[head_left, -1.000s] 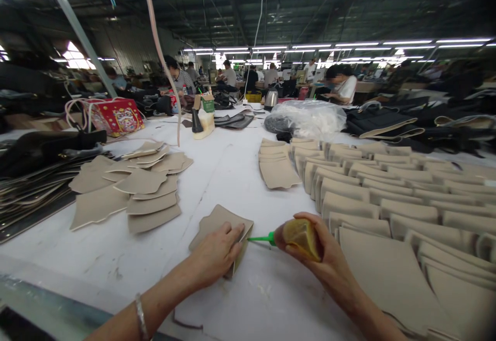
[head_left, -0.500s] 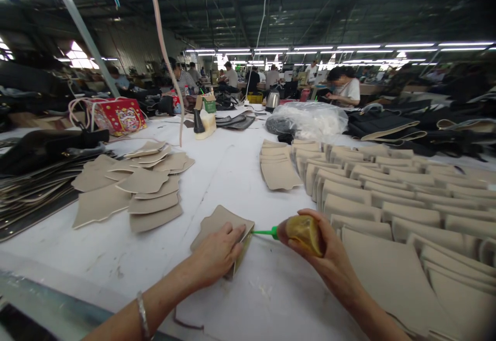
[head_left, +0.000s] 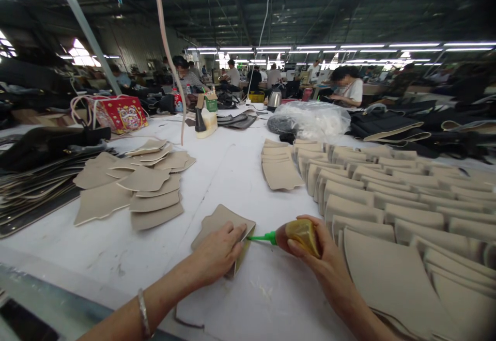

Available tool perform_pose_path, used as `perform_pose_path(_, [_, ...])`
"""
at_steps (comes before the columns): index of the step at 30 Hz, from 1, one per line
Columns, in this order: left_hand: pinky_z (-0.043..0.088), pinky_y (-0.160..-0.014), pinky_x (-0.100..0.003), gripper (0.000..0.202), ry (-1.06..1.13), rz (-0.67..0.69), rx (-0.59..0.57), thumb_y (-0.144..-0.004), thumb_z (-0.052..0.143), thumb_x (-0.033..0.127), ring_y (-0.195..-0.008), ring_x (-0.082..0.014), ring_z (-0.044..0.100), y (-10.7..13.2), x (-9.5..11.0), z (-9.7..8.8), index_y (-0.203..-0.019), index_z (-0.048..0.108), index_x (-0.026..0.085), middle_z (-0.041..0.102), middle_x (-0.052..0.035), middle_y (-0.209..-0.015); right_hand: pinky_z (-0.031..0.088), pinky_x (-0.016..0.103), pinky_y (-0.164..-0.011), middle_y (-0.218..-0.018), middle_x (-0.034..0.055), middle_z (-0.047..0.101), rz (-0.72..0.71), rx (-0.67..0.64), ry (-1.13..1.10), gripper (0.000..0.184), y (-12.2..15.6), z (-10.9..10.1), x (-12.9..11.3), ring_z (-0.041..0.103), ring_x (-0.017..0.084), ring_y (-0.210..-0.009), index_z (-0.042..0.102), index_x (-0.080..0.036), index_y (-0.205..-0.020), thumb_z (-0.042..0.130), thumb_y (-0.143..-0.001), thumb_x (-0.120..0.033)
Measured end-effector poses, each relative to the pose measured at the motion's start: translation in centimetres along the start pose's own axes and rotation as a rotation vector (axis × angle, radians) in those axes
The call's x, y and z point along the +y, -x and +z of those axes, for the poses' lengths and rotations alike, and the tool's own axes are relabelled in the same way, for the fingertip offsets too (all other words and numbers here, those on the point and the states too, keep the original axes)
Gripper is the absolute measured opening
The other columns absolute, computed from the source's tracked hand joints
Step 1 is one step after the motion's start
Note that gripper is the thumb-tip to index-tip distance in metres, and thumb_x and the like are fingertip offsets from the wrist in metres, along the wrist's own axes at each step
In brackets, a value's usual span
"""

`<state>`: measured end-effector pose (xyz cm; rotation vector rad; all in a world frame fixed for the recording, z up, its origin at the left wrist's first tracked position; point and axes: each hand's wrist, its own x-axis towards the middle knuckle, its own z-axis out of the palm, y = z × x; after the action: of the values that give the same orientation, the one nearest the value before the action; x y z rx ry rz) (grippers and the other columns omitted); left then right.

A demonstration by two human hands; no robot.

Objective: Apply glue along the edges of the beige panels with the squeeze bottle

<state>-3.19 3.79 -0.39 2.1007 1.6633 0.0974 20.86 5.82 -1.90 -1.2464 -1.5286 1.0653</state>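
A beige leather piece [head_left: 220, 218] lies on the white table in front of me. My left hand [head_left: 217, 254] is closed on its right side, fingers on top near the edge and thumb beside it. Under that edge a yellowish, shiny strip shows. In my right hand [head_left: 330, 261] is a glue bottle [head_left: 300, 235], tipped sideways, with amber contents and a green nozzle [head_left: 263, 237]. The nozzle's tip is at the right edge of the leather piece, by my left fingertips; whether it touches I cannot tell.
Loose beige pieces [head_left: 153, 180] lie in a pile at left, beside stacked dark panels [head_left: 34, 191]. Rows of folded beige pieces [head_left: 387, 191] fill the right side. Farther back are a red bag [head_left: 122, 113], a plastic-wrapped bundle [head_left: 310, 119], a kettle [head_left: 274, 100] and seated co-workers.
My right hand has moved the bottle slightly left and down, so the green nozzle's tip sits a little lower along the leather edge. My left hand stays on the piece.
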Motion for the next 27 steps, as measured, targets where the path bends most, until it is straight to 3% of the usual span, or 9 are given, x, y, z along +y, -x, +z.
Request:
perform_pose_path(9, [0.044,-0.087,-0.037,0.049,0.049,0.008,0.017,-0.094,0.024,0.035,-0.092,-0.0230,0.060,0.0,-0.2,0.0,-0.138,0.039,0.021,0.054,-0.0079,-0.106,0.041,0.033,-0.071,-0.083,-0.0007,0.057,0.117,-0.094,-0.205,0.040,2.5,1.2,-1.1,0.054,0.022,-0.078,0.050,-0.023,-0.103,0.067,-0.075,-0.047])
perform_pose_path(13, [0.043,-0.090,-0.036,0.049,0.082,0.005,0.021,-0.094,0.024,0.037,-0.097,-0.0226,0.059,0.0,-0.2,-0.1,-0.138,0.041,0.022,0.055,-0.0079,-0.108,0.043,0.035,-0.076,-0.087,0.0011,0.059,0.137,-0.022,-0.259,0.038,2.1,1.1,-1.0,0.056,0.023,-0.083,0.052,-0.022,-0.100,0.067,-0.075,-0.047])
perform_pose_path(17, [0.043,-0.091,-0.036,0.049,0.080,-0.001,0.034,-0.094,0.025,0.037,-0.099,-0.0232,0.058,-0.1,-0.4,0.1,-0.138,0.040,0.023,0.055,-0.0080,-0.110,0.043,0.034,-0.077,-0.087,0.0008,0.061,0.100,0.015,-0.116,0.043,2.1,1.0,-0.7,0.057,0.024,-0.083,0.051,-0.023,-0.103,0.067,-0.074,-0.050])
perform_pose_path(27, [0.043,-0.088,-0.034,0.049,0.094,-0.065,0.066,-0.090,0.029,0.032,-0.097,-0.0228,0.059,-0.2,0.2,0.2,-0.135,0.045,0.022,0.057,-0.0078,-0.108,0.046,0.033,-0.075,-0.084,0.0005,0.064,0.195,0.116,-0.197,0.051,5.5,2.2,-1.8,0.060,0.024,-0.080,0.052,-0.023,-0.105,0.070,-0.068,-0.052])
